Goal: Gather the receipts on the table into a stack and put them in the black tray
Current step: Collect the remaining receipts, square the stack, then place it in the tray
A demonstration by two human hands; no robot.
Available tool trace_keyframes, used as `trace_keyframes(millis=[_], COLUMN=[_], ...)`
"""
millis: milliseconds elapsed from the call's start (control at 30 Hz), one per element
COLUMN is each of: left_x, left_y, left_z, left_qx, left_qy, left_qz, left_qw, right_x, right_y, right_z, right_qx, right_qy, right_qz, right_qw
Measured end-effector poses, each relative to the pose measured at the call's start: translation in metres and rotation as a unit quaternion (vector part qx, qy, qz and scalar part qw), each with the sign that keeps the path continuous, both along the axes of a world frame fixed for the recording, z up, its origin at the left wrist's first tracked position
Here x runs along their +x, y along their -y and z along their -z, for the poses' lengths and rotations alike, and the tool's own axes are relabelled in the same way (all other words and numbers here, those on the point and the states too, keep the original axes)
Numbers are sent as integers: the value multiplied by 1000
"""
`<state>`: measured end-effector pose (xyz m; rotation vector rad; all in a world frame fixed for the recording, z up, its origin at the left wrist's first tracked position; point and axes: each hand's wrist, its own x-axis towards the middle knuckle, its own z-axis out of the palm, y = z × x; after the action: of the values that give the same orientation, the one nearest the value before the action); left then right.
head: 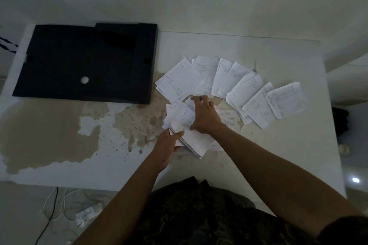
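Receipts made a stack point(196, 142) in the lower middle of the frame, just above a dark patterned shirt point(199, 217) at the bottom edge. The left hand point(169, 146) gripped the near left edge of the stack, with the thumb on top and the fingers curled under it. The right hand point(204, 115) lay over the far part of the stack, its thumb spread to the side and pressed on the paper. Its bent fingers point(197, 99) touched a sheet at the far edge; I could not tell whether they pinched it. Beyond, the loose receipts point(237, 77) lay in an overlapping fan from the centre toward the right on the white table point(258, 155), which had brown peeled patches. The black tray point(79, 61) stood at the upper left, just beside the fan. Cables point(59, 205) lay on the floor at the lower left.
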<state>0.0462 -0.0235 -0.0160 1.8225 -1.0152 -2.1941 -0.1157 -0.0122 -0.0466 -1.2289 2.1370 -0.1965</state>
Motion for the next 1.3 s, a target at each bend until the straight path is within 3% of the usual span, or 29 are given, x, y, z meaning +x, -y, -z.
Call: trace_keyframes(millis=[133, 267, 400, 500, 633, 800, 933, 1067, 1233, 1300], left_x=[-10, -12, 0, 20, 29, 15, 9, 15, 33, 41], left_y=[0, 6, 20, 27, 23, 5, -3, 0, 7, 8], left_z=[8, 12, -2, -1, 5, 0, -2, -1, -1, 0], left_qx=[42, -77, -164, -220, -198, -190, -154, -135, -89, -77], left_qy=[-35, 65, 131, 171, 200, 168, 108, 84, 83, 84], left_qz=[-32, 21, 20, 43, 76, 90, 88, 91, 38, 2], left_qw=[998, 995, 977, 959, 957, 963, 978, 983, 992, 994], right_x=[-6, -12, -23, -22, 6, 37, 27, 16, 10, 10], right_y=[-1, -6, -33, -68, -94, -86, -82, -82, -84, -83], right_z=[3, -3, -15, -12, -3, 2, -1, -3, -8, -9], right_qx=[6, 4, -64, -4, 60, 52, 6, 34, 63, 30], right_qy=[67, 119, 39, -45, -31, -46, 4, -7, -61, -18], right_qz=[25, 59, 234, 346, 409, 378, 380, 355, 308, 324], right_qw=[997, 991, 969, 937, 910, 923, 925, 934, 947, 946])
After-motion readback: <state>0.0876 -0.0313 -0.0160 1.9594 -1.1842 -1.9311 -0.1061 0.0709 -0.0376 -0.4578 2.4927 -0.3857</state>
